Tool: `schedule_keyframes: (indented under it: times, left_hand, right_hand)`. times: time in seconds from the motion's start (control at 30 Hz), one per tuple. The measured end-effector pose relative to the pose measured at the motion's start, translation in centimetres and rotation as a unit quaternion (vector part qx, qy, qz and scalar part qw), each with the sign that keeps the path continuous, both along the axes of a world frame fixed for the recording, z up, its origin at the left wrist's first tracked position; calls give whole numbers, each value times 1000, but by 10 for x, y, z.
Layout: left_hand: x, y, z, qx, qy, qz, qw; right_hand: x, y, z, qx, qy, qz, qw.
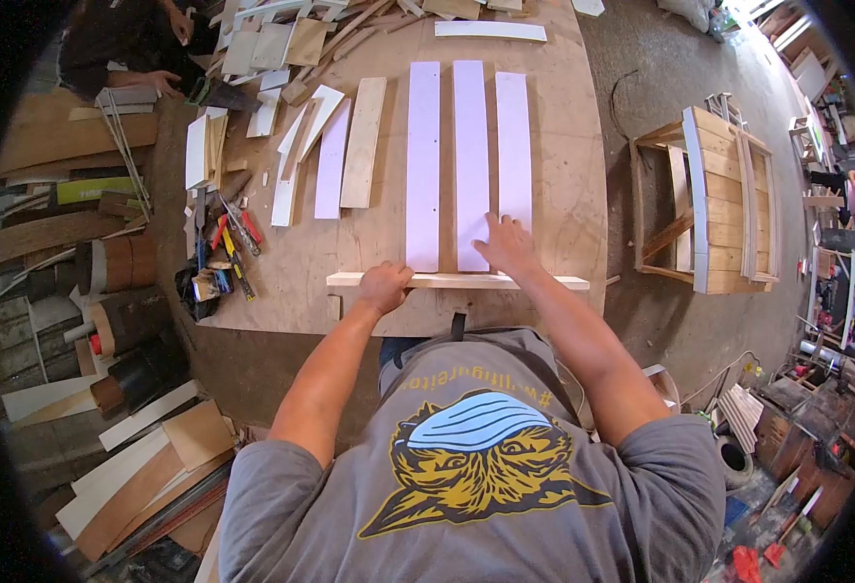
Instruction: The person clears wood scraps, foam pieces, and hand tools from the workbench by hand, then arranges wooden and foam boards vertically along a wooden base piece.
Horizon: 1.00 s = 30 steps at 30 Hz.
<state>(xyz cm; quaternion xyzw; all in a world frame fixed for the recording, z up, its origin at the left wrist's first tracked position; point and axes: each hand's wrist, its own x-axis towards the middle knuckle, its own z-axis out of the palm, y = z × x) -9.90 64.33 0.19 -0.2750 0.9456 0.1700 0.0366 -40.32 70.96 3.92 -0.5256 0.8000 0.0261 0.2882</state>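
Observation:
My left hand (385, 287) is closed around a long pale wooden strip (461, 282) that lies crosswise near the table's front edge. Fingers apart, my right hand (509, 245) rests at the lower end of the middle lilac board (470, 165), its forearm passing over the strip. To the left of that board lies another lilac board (423, 165) with small dark holes, its lower end by the strip. The right lilac board (514, 141) is partly covered by my right hand at its lower end.
More boards (363, 146) and offcuts lie on the left of the table (568, 194), with pliers (242, 225) near its left edge. A wooden frame (729, 199) stands on the floor at right. Another person's hand (160, 82) is at upper left.

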Motion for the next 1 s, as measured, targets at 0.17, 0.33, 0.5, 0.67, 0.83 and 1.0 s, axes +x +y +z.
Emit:
schedule_keyframes:
  times: [0.17, 0.33, 0.5, 0.67, 0.83, 1.0]
  left_hand:
    - [2, 3, 1, -10, 9, 7, 1000]
    - [0, 3, -2, -7, 13, 12, 1000]
    - [0, 4, 0, -14, 23, 19, 999]
    - [1, 5, -2, -18, 24, 19, 999]
    - [0, 5, 1, -12, 12, 22, 1000]
    - [-1, 3, -3, 0, 13, 23, 1000]
  right_hand:
    - [-28, 0, -3, -20, 41, -108, 993]
    - [-37, 4, 13, 8, -9, -134, 991]
    - [-33, 13, -24, 5, 1, -134, 991]
    - [-30, 10, -15, 33, -26, -160, 986]
    - [-28, 8, -9, 53, -20, -154, 986]
    - [-33, 11, -6, 58, -18, -135, 989]
